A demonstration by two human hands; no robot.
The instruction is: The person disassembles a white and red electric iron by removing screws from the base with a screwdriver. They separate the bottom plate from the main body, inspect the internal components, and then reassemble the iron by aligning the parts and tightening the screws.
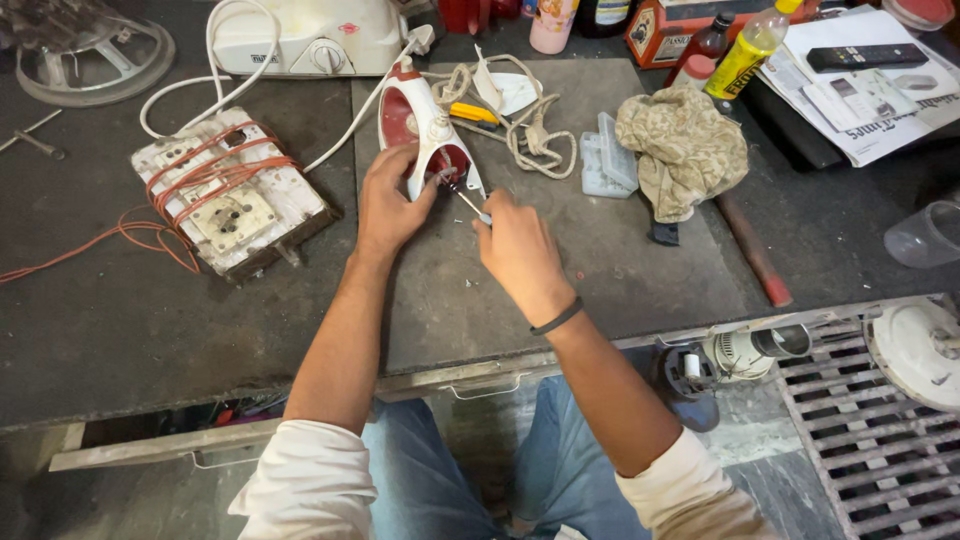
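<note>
The dark, scuffed table (120,330) fills most of the view, with a grey rectangular mat (560,290) laid on its middle. On the mat lies the red and white plastic clothes iron (425,135), rear end open toward the person. The left hand (388,205) grips the iron's rear left side, fingers (392,160) wrapped on the shell. The right hand (515,248) is clenched round a thin metal screwdriver with a pale blue handle (468,203), whose tip sits in the iron's open rear; what it touches there is too small to make out.

At the left lies a worn white switchboard wound with orange wire (225,190). Behind it a white boxy appliance with a dial (310,35) is cut off by the top edge, as is a clear round fan guard (85,50) at the top left corner. A crumpled beige patterned cloth (685,145) lies right of the iron, partly covering a clear plastic box (608,158). A coiled cream braided cord (530,140) lies between iron and box.

At the top right, a yellow-labelled bottle (748,48) leans beside a red box (665,30), and a black remote control (868,56) rests on white printed papers (880,110).
</note>
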